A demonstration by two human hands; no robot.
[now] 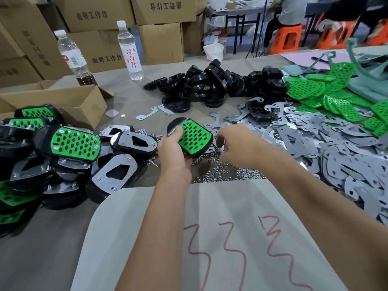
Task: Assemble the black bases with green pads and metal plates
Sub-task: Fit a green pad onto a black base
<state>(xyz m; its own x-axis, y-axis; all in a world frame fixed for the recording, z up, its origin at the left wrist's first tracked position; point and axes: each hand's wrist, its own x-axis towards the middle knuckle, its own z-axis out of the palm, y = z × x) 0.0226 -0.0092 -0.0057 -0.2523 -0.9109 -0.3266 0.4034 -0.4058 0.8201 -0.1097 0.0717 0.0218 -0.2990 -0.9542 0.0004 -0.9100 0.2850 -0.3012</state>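
My left hand (175, 151) grips a black base with a green perforated pad (194, 137) on it, tilted above the table. My right hand (237, 144) hovers just right of it over small metal nuts (218, 171), fingers curled down; whether it holds anything is hidden. Loose black bases (212, 87) are piled at the back centre. Green pads (323, 91) lie at the back right. Grey metal plates (336, 148) cover the right side. Assembled bases (75, 143) are heaped on the left.
An open cardboard box (63, 103) stands at the left behind the heap. Two water bottles (130, 51) stand at the back, with stacked cartons (100, 15) behind. A paper sheet with red marks (231, 238) lies at the near edge. A person sits far back right.
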